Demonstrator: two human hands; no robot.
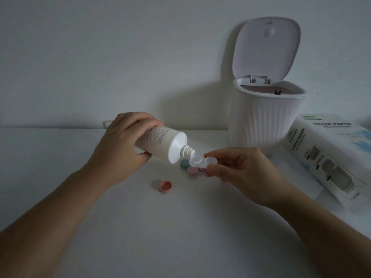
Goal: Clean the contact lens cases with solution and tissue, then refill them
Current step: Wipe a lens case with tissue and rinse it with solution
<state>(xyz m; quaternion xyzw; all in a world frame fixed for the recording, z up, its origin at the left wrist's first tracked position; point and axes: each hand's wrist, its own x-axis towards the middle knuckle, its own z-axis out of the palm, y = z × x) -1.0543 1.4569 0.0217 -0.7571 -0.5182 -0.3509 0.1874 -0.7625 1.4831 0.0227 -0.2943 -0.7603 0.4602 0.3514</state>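
Observation:
My left hand [122, 145] grips a white solution bottle [164, 144], tilted with its uncapped nozzle pointing down to the right. The nozzle tip sits just over the left well of a clear two-well lens case [200, 160], which my right hand [241, 169] pinches by its right well above the table. Both wells are uncapped. Under the held case a second lens case [192, 171] with a pink cap lies on the table, and a teal cap [184, 164] rests beside it. A loose pink cap [165, 186] lies open side up, further left.
A white ribbed bin [267, 119] with its lid raised stands at the back right against the wall. A tissue paper box [331, 155] lies to the right of my right hand. The white table [140, 227] stretches towards me.

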